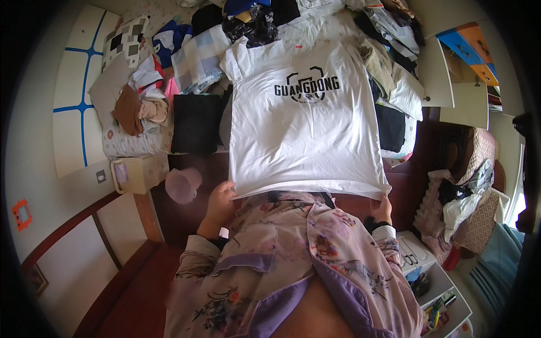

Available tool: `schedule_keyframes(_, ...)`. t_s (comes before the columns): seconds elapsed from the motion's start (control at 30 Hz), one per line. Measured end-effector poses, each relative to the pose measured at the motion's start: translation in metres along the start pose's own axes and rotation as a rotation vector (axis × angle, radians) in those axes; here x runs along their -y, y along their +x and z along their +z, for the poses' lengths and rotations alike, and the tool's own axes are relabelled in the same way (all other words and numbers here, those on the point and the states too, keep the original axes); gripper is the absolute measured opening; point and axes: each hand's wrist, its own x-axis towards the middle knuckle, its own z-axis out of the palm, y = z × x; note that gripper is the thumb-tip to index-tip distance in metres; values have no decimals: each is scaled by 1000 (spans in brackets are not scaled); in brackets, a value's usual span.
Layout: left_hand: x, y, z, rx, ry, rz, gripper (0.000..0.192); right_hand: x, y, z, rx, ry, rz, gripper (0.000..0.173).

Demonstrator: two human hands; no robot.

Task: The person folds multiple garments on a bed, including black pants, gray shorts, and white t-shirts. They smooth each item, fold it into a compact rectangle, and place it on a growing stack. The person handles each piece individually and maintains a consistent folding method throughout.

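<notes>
A white T-shirt (304,126) with black printed lettering lies spread, front up, over a bed heaped with clothes. Its hem hangs past the bed's edge towards me. My left hand (219,200) pinches the left corner of the hem between thumb and fingers. At the opposite corner my right hand (382,207) grips the hem in the same way. The hem is stretched between both hands, with its lower edge near my floral jacket (270,236). Beside the shirt on the left is a folded black garment (195,123); another dark garment (389,126) shows on the right.
Clothes lie at the bed's far side, including a checked cloth (200,55) and a brown garment (128,110). A pink plastic bin (183,185) stands left. At right are a chair draped with clothes (460,207), an open drawer unit (444,295) and open cabinet doors (435,76).
</notes>
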Motion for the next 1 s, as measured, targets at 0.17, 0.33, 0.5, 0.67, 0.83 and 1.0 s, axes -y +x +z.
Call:
schedule_keyframes(0.17,-4,-1,-4,106,-210,-204,14,2,31,-20,161,-280,-161,20)
schedule_keyframes(0.33,-13,7,-12,401,-449,-507,28,4,62,-28,243,-513,-275,28)
schedule_keyframes(0.5,-18,12,-5,553,-325,-597,34,20,59,-13,210,79,51,36)
schedule_keyframes(0.67,-15,12,10,519,3,-378,27,34,34,9,304,68,123,33)
schedule_keyframes(0.83,-10,6,15,406,-156,-475,21,39,12,21,350,-100,-39,35)
schedule_keyframes(1.0,-5,4,10,324,-359,-523,23,42,-3,31,200,-133,-131,30)
